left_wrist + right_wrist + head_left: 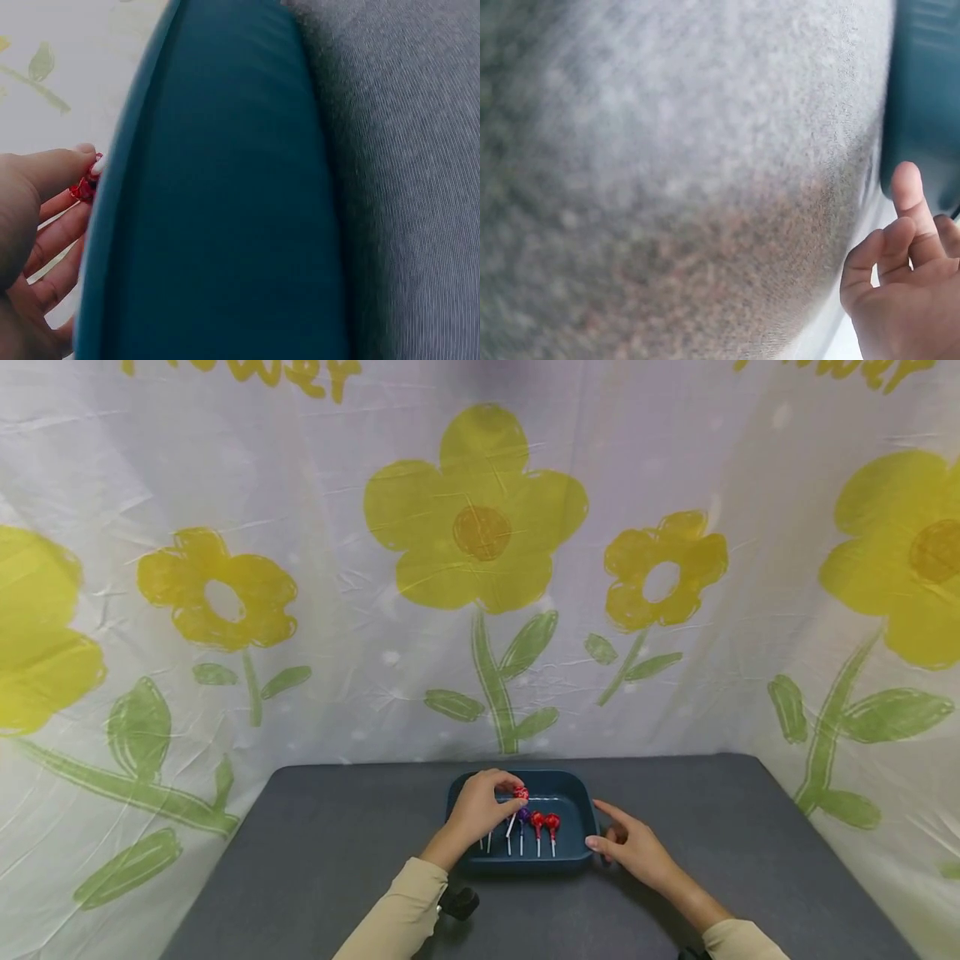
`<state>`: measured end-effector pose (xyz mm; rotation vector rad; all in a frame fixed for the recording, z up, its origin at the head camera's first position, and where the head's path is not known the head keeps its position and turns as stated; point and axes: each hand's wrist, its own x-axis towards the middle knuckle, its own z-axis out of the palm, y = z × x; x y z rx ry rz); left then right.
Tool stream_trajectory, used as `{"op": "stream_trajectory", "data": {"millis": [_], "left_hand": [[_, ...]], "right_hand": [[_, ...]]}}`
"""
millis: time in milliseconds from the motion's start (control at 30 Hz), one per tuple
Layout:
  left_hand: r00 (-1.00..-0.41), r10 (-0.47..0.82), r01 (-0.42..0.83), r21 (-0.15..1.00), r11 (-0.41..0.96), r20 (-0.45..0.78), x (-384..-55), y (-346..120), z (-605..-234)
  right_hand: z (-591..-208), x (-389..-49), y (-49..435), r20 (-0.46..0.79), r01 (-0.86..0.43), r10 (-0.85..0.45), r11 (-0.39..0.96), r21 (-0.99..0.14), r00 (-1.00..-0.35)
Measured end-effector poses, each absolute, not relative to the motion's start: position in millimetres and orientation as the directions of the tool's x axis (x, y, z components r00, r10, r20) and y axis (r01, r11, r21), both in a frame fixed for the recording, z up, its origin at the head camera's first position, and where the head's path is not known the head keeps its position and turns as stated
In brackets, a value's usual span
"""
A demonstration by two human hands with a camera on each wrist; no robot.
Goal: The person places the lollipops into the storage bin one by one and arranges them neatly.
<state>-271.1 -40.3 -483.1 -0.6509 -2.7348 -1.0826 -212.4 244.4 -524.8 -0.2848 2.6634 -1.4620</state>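
A red-wrapped lollipop point(521, 792) is pinched by its head between the thumb and fingers of my left hand point(480, 808), over the blue tray point(574, 827); its white stick slants down toward me. In the left wrist view the tray's wall partly hides this lollipop point(84, 189). Inside the tray stand out a purple lollipop point(523, 815) and two red ones, one point(537, 820) beside the other point(552, 822), sticks toward me. More sticks show below my left hand, their heads hidden. My right hand point(633, 847) touches the tray's right side with forefinger and thumb, its other fingers bent.
The tray rests on a dark grey table point(337, 852), near its back edge. Behind and at both sides hangs a white cloth point(337, 693) printed with yellow flowers. A black strap-like device point(459, 904) sits by the left wrist.
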Motion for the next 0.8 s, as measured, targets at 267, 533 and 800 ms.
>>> {"op": "stream_trajectory", "data": {"millis": [267,533,800], "left_hand": [[-0.898,0.353,0.434,0.647,0.627,0.261,-277,-24,-490],[-0.905,0.343,0.418,0.676,0.607,0.252,-281,-12,-497],[-0.896,0.355,0.435,0.678,0.592,0.265,-286,-1,-505]], "right_hand": [[-523,-213,244,0.007,-0.115,-0.206,0.513,-0.851,-0.978],[-522,-214,243,-0.009,-0.095,-0.190,0.533,-0.841,-0.982],[-519,-213,242,-0.008,-0.096,-0.197,0.512,-0.854,-0.980]]}}
